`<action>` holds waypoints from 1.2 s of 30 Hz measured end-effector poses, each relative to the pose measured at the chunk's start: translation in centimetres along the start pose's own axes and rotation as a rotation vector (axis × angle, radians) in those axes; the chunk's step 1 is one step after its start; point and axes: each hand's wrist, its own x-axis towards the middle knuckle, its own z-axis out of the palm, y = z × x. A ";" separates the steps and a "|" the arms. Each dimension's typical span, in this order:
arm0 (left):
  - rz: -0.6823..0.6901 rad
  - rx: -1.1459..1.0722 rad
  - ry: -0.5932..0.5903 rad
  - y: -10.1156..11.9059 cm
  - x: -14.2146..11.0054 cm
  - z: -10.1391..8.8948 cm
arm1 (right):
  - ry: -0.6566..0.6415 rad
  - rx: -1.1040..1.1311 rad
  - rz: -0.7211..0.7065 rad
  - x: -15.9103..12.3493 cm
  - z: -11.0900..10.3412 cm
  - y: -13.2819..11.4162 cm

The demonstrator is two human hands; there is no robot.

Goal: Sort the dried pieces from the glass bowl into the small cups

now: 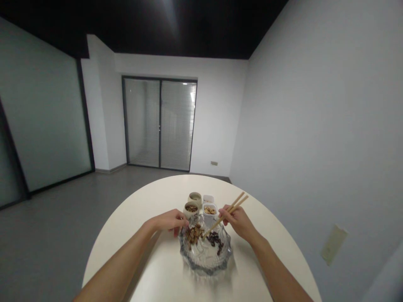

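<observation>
A: What stands on the round counter (163, 193)?
B: One glass bowl (205, 268) is on the near side, and behind it are four small containers.
A: How are they placed?
B: Two round cups (195, 199) are at left, and two square tubs (209, 209) at right, one behind the other.
A: And in the bowl?
B: A left pile of food (193, 234) and a right pile of food (215, 242), with a gap between. The chopsticks (225, 216) reach over the bowl from the right.

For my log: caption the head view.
Right hand holds wooden chopsticks over a cut-glass bowl of food, left hand at its rim.
</observation>
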 end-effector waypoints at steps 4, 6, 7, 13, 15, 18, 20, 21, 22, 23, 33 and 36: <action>-0.006 -0.012 -0.003 -0.3 0.1 0.1 | -0.013 -0.001 -0.010 0.0 -0.1 -0.1; -0.002 -0.016 0.005 -0.3 0.1 0.1 | -0.009 -0.013 -0.017 -0.1 -0.1 -0.2; -0.005 -0.016 0.004 -0.3 0.1 0.1 | -0.004 -0.017 -0.020 -0.1 -0.1 -0.2; -0.009 0.000 0.006 0.3 -0.2 0.0 | 0.015 -0.011 -0.024 0.0 0.1 0.5; -0.009 -0.001 0.009 0.3 -0.2 0.0 | 0.017 -0.002 -0.025 0.1 0.2 0.7; -0.008 0.000 0.004 0.1 -0.1 0.0 | 0.017 0.012 -0.027 0.1 0.2 0.8; -0.011 0.005 0.001 -0.1 0.0 0.0 | 0.016 0.014 -0.029 0.1 0.3 0.7; -0.014 0.008 0.003 -0.2 0.0 -0.1 | 0.016 0.014 -0.029 0.0 0.3 0.6; -0.018 0.010 0.004 -0.3 0.0 -0.1 | 0.017 0.016 -0.027 0.0 0.3 0.4; -0.022 0.010 0.005 -0.3 0.1 -0.1 | 0.018 0.019 -0.022 -0.1 0.3 0.3; 0.003 -0.004 0.006 0.0 -0.1 0.0 | 0.093 0.068 -0.047 0.0 0.0 0.2; 0.010 -0.009 0.003 0.0 -0.1 -0.1 | 0.186 0.087 -0.065 0.3 -0.3 0.3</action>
